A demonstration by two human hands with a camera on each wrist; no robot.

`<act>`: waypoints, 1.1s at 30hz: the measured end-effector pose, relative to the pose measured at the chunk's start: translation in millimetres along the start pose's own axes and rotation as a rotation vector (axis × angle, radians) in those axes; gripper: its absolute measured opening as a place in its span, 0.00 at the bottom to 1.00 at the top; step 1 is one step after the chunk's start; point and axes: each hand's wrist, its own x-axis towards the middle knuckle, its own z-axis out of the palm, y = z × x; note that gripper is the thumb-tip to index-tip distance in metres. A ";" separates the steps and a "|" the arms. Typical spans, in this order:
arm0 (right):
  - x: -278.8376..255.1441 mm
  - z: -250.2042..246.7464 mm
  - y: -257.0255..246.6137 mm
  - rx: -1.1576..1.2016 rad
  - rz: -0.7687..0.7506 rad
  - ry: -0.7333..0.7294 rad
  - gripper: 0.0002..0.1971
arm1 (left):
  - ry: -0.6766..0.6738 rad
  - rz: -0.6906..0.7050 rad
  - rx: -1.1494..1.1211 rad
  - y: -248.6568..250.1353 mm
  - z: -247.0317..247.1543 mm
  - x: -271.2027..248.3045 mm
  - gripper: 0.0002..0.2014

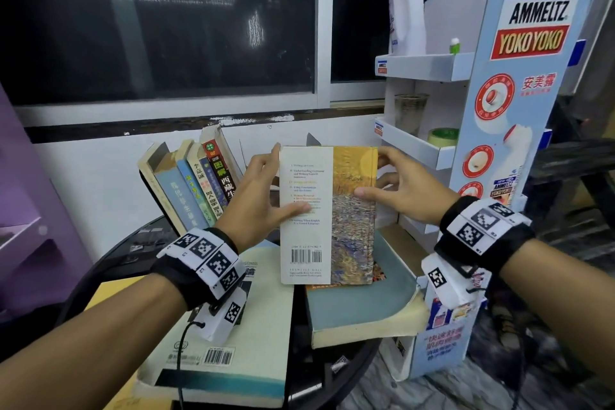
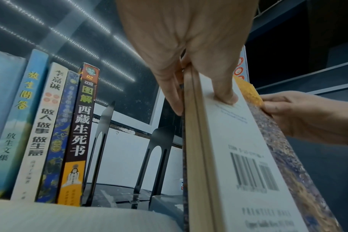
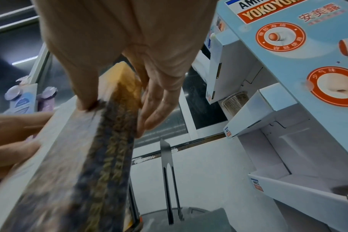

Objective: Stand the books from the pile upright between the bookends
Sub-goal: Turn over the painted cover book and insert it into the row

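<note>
Both my hands hold a paperback (image 1: 329,210) upright, its back cover with a barcode facing me. My left hand (image 1: 283,181) grips its left edge, thumb on the cover (image 2: 238,141), fingers behind. At the painted spine side my right hand (image 1: 372,173) pinches it (image 3: 101,149). Its lower edge hangs over a grey-green book (image 1: 359,303) of the pile. A large pale book (image 1: 253,326) lies to the left. Several books (image 1: 193,183) lean in a row at the back. Right of them stand two black bookends (image 2: 103,141) (image 2: 159,153) with a gap between.
Everything sits on a round black table (image 1: 126,253) under a dark window (image 1: 159,27). A cardboard display stand (image 1: 519,110) rises close on the right, with a white bottle (image 1: 406,10), a plastic cup (image 1: 411,113) and a tape roll (image 1: 442,136) on its shelves.
</note>
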 end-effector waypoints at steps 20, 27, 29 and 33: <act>19.4 -5.1 -14.9 0.106 0.067 -0.033 0.35 | -0.016 0.032 0.019 -13.1 -5.1 7.8 0.48; 30.4 3.4 -36.8 0.072 -0.047 0.046 0.36 | -0.001 0.029 0.027 -24.4 -27.1 24.9 0.42; 37.3 6.0 -42.9 0.051 -0.060 0.064 0.33 | -0.022 0.027 0.059 -29.1 -38.2 33.0 0.42; 54.4 16.3 -53.0 -0.014 -0.095 0.114 0.27 | -0.035 0.060 0.186 -36.6 -63.8 46.5 0.38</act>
